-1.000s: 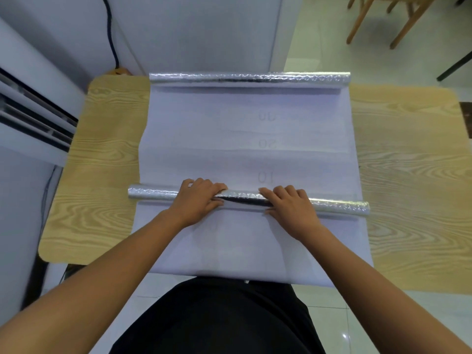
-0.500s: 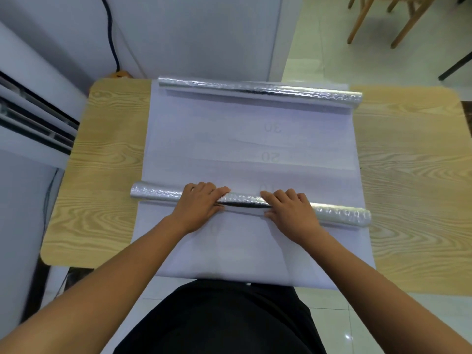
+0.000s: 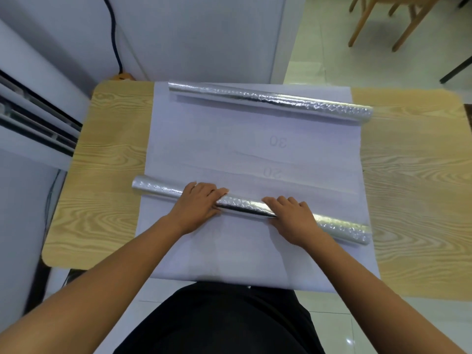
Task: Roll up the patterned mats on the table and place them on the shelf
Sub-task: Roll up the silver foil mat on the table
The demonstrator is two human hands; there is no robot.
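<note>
Left hand (image 3: pixel 196 204) and right hand (image 3: pixel 293 219) press flat fingers (image 3: pixel 209 189) on the near roll (image 3: pixel 245 204); neither grips. Far roll (image 3: pixel 270 99) lies at 12 o'clock.

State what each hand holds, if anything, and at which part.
Neither clearly grips: left hand and right hand press on the near silver roll, flanking its middle.
</note>
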